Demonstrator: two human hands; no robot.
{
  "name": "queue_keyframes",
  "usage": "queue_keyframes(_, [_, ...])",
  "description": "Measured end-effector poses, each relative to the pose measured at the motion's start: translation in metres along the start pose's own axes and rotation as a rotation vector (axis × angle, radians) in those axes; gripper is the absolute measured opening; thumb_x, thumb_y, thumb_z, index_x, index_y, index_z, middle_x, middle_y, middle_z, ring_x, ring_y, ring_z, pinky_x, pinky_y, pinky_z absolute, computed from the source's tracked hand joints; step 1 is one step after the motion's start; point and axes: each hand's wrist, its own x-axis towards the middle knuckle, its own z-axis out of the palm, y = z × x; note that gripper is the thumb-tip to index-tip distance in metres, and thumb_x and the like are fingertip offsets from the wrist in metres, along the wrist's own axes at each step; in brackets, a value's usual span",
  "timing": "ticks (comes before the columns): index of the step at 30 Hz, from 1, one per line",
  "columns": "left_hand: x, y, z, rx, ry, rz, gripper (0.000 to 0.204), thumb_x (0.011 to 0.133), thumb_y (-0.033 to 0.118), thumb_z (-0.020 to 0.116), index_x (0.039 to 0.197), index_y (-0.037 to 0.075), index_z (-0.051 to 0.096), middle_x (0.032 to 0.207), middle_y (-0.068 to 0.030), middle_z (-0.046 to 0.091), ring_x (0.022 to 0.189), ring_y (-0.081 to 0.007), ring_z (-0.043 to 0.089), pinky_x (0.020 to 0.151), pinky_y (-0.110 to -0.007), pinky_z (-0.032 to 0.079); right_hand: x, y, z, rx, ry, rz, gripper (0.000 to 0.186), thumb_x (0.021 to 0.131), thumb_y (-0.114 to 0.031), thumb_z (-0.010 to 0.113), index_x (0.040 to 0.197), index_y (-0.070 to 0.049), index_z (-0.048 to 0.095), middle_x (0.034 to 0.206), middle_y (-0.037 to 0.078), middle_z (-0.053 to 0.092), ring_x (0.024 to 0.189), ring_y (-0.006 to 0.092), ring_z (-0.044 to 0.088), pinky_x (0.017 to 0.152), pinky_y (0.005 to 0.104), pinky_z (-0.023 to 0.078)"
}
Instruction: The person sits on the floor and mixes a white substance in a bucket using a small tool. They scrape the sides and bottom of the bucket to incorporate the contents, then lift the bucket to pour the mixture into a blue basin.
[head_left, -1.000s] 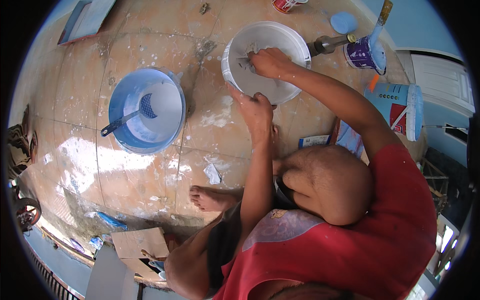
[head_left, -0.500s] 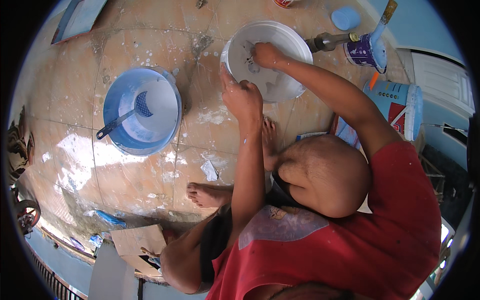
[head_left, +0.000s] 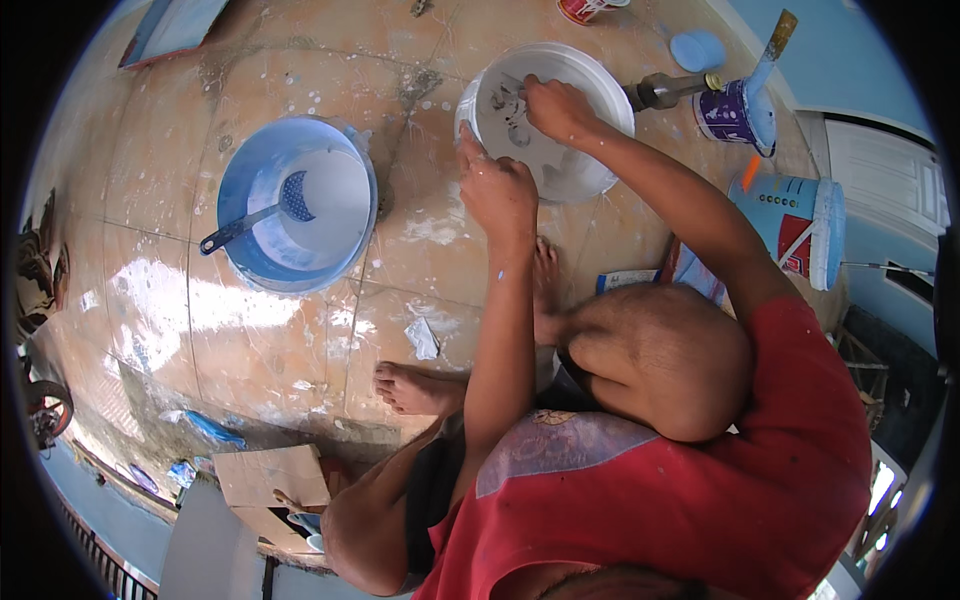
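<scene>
A white plastic bucket (head_left: 602, 153) stands on the tiles in front of me, with a grey liquid inside and dark marks in its left part. My left hand (head_left: 495, 195) grips its near-left rim. My right hand (head_left: 555, 110) reaches into it, fingers closed on a thin grey tool that is too small to make out. Left of them stands a blue bucket (head_left: 243, 172) with pale material inside and a perforated dark-blue paddle (head_left: 295, 197) lying across it, handle over the rim.
A glass bottle (head_left: 660, 92) lies beside the white bucket, near a purple pail (head_left: 722, 115) with a long stick. A light-blue paint bucket (head_left: 785, 225) lies at the right. A board tray (head_left: 175, 30) sits at the top left; a cardboard box (head_left: 265, 475) is behind my left leg.
My right hand has moved up within the white bucket, and more dark marks show inside it. My left hand has shifted up along the rim, and the bucket sits slightly further right.
</scene>
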Motion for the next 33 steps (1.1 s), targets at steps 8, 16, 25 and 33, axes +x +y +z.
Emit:
queue_keyframes(8, [0.001, 0.001, -0.001, -0.046, -0.012, -0.009, 0.069, 0.077, -0.005, 0.057, 0.146, -0.011, 0.050, 0.136, -0.0382, 0.061, 0.111, -0.0528, 0.068, 0.095, -0.056, 0.055, 0.023, 0.001, 0.034, 0.079, -0.106, 0.002, 0.032, 0.101, -0.024, 0.059, 0.113, 0.004, 0.068, 0.103, 0.030, 0.074, 0.104, 0.0482, 0.071, 0.094, 0.0575, 0.054])
queue_keyframes(16, [0.000, 0.003, 0.009, -0.086, 0.014, 0.022, 0.068, 0.077, -0.007, 0.055, 0.144, -0.012, 0.051, 0.133, -0.0384, 0.062, 0.112, -0.0547, 0.066, 0.094, -0.057, 0.054, 0.022, 0.036, 0.040, 0.016, -0.141, -0.139, 0.032, 0.095, -0.025, 0.063, 0.109, 0.001, 0.076, 0.105, 0.029, 0.075, 0.100, 0.0482, 0.072, 0.094, 0.0561, 0.055])
queue_keyframes(25, [0.000, 0.001, 0.004, -0.071, 0.028, 0.040, 0.067, 0.076, -0.008, 0.055, 0.143, -0.012, 0.051, 0.132, -0.0380, 0.062, 0.111, -0.0552, 0.066, 0.095, -0.057, 0.054, 0.025, -0.004, 0.021, 0.411, -0.225, 0.272, 0.034, 0.103, -0.027, 0.059, 0.104, 0.006, 0.067, 0.087, 0.024, 0.072, 0.070, 0.0343, 0.072, 0.055, 0.0495, 0.055])
queue_keyframes(33, [0.000, -0.003, 0.006, -0.085, 0.057, 0.057, 0.068, 0.077, -0.008, 0.055, 0.145, -0.012, 0.050, 0.133, -0.0378, 0.062, 0.114, -0.0544, 0.065, 0.097, -0.056, 0.053, 0.016, -0.018, 0.015, 0.905, -0.403, 0.533, 0.027, 0.103, -0.026, 0.059, 0.097, 0.000, 0.065, 0.071, 0.003, 0.051, 0.054, 0.0139, 0.044, 0.042, 0.0334, 0.032])
